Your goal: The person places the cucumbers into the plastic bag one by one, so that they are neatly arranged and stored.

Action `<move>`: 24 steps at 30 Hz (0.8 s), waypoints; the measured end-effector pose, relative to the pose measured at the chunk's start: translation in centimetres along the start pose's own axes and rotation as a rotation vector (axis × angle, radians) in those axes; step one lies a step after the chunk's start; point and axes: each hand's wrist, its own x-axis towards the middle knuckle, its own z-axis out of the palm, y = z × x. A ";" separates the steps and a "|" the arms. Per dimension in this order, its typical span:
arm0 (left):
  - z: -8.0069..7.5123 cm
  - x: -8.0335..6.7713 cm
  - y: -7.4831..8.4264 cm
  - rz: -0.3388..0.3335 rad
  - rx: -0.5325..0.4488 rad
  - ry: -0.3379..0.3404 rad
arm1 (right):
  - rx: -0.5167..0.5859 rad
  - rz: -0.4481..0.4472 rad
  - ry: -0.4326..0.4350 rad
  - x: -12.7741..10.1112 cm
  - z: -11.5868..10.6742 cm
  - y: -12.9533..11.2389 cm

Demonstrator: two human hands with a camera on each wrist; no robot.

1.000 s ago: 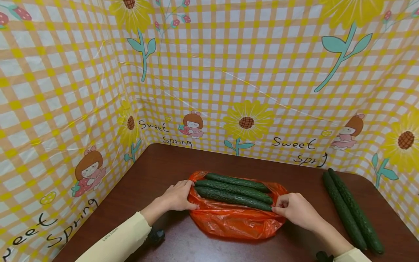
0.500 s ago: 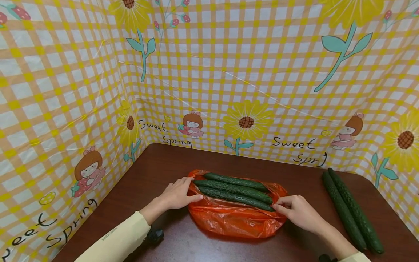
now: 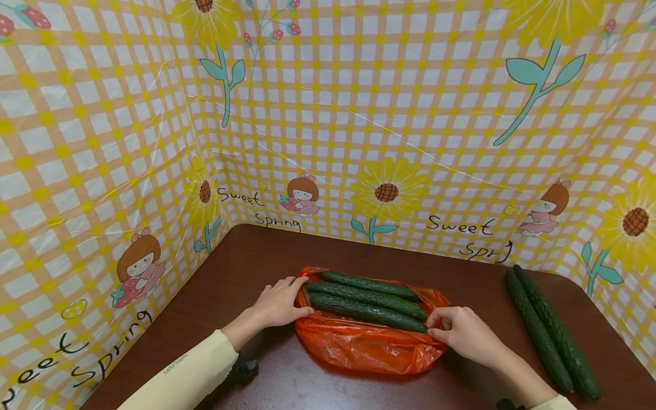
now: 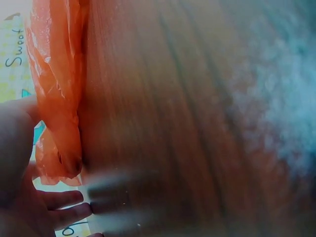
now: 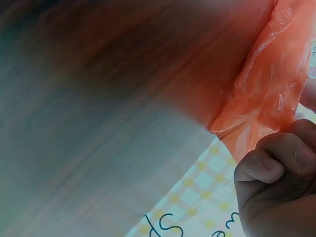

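An orange-red plastic bag point(image 3: 366, 347) lies on the table with three dark green cucumbers point(image 3: 366, 299) side by side across its opening. At the bag's left end is my left hand point(image 3: 279, 302), thumb toward the near side and the other fingers stretched along the far side; the left wrist view shows these fingers point(image 4: 64, 207) extended beside the plastic. My right hand point(image 3: 463, 330) pinches the bag's edge at the right end, close to the tip of the nearest cucumber. In the right wrist view its fingers point(image 5: 276, 158) are curled beside the crumpled plastic.
Two more cucumbers point(image 3: 550, 336) lie together at the right of the dark brown table point(image 3: 266, 256). Checked sheeting point(image 3: 328, 125) with sunflowers and printed figures rises behind and at both sides. A small black object point(image 3: 246, 369) shows below the left forearm.
My left thumb has lifted slightly and come back down near the bag's rim. The nearest cucumber has shifted a little. The right hand keeps its place at the bag's right end.
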 end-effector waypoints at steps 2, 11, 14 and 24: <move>0.0 0.1 0.0 0.002 -0.012 -0.008 | 0.000 0.007 0.003 -0.1 -0.1 -0.1; -0.1 0.2 -0.2 0.003 -0.036 -0.055 | 0.036 0.014 0.033 -0.7 -0.6 -0.1; -0.1 0.3 -0.2 0.000 -0.036 -0.053 | 0.054 0.015 0.031 -1.0 -1.1 0.1; 0.0 0.5 -0.4 0.006 -0.024 -0.051 | 0.033 0.100 0.066 -2.2 -2.4 1.1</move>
